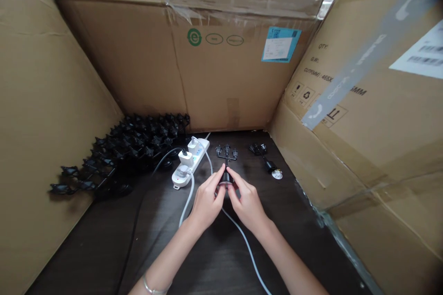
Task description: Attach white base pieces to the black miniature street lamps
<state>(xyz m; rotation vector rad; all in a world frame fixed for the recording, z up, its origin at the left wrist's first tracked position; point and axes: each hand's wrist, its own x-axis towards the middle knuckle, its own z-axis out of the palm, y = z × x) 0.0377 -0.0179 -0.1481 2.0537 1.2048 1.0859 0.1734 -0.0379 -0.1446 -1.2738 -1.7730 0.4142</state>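
Both my hands hold a small black three-headed lamp fitting (226, 156) upright at the middle of the dark table top (86, 253). My left hand (207, 200) and my right hand (247, 203) pinch its round base (225, 179) from either side, and my fingers hide most of that base. A similar black fitting (259, 150) lies on its side to the right, its stem ending near a small white disc (277, 174). A white cable (242, 239) passes under my hands.
A white power strip (190, 161) with plugged-in adapters stands left of my hands. Behind it lies a heap of several black fittings (131, 143). A black cable (133, 235) runs along the table. Cardboard walls (242, 73) enclose the back and both sides.
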